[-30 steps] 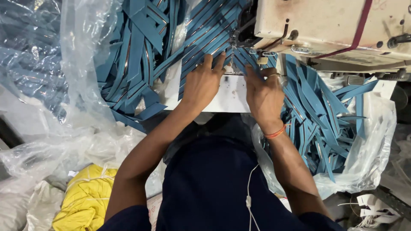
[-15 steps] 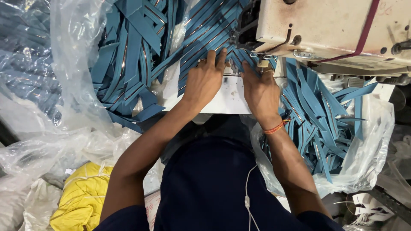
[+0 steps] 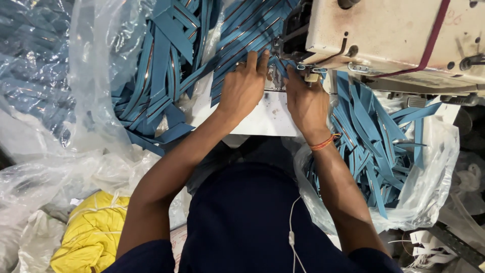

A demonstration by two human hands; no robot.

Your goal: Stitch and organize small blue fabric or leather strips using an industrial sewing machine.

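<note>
Both my hands are up at the sewing machine point(image 3: 394, 35), the cream-coloured one filling the upper right of the frame. My left hand point(image 3: 244, 88) lies flat, palm down and fingers stretched forward, pressing on the blue strips point(image 3: 242, 30) right in front of the needle area, upper middle of the frame. My right hand point(image 3: 305, 101) sits just beside it, also mostly open with fingers extended, fingertips touching the strip end by the presser foot point(image 3: 309, 76). I can't tell if anything is actually pinched under the fingers, it looks more like holding stuff down flat. There's an orange thread band point(image 3: 323, 142) on my right wrist.

The white counter point(image 3: 262, 119) shows a bare patch under and between my hands. A big heap of the same blue strips with dark edges spills across the upper left, partly in clear plastic sheeting point(image 3: 91, 76). Another pile of blue strips point(image 3: 374, 146) sits in a clear plastic bag at middle right, just beside my right forearm. Lower left there's a yellow cloth bundle point(image 3: 91, 235) among more plastic bags. A white earphone cable point(image 3: 292, 232) hangs down over my dark shirt at the bottom centre.
</note>
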